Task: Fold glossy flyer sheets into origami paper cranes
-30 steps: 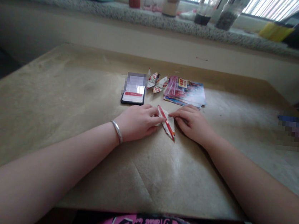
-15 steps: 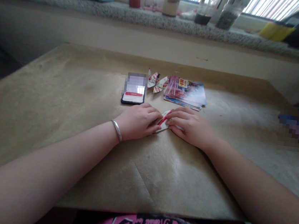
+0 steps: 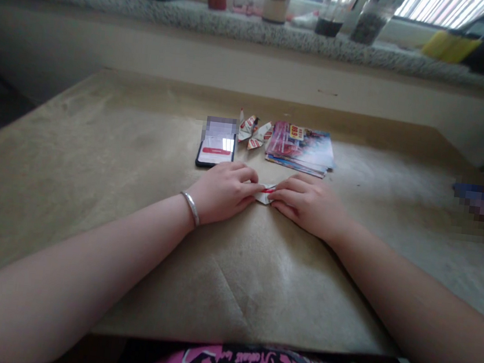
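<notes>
Between my hands, low over the table, is a small piece of folded paper (image 3: 266,196), white with a red stripe. My left hand (image 3: 229,193), with a silver bangle at the wrist, grips its left side with closed fingers. The fingers of my right hand (image 3: 303,201) are pressed together on its right side. Fingertips cover both ends of the paper. Just beyond my left hand lies a phone (image 3: 214,150) with its screen lit. Behind the paper stand folded paper pieces (image 3: 254,133) in white and red with pointed tips.
A stack of printed leaflets (image 3: 300,147) lies beyond my right hand on the tan table (image 3: 177,290). At the far right is a blurred blue object (image 3: 483,212). Bottles and jars (image 3: 276,2) line the stone windowsill (image 3: 156,11) behind.
The folded paper has turned from a slant to lying nearly level between my hands, and less of it shows. My left fingers have curled in more. My right hand has hardly moved.
</notes>
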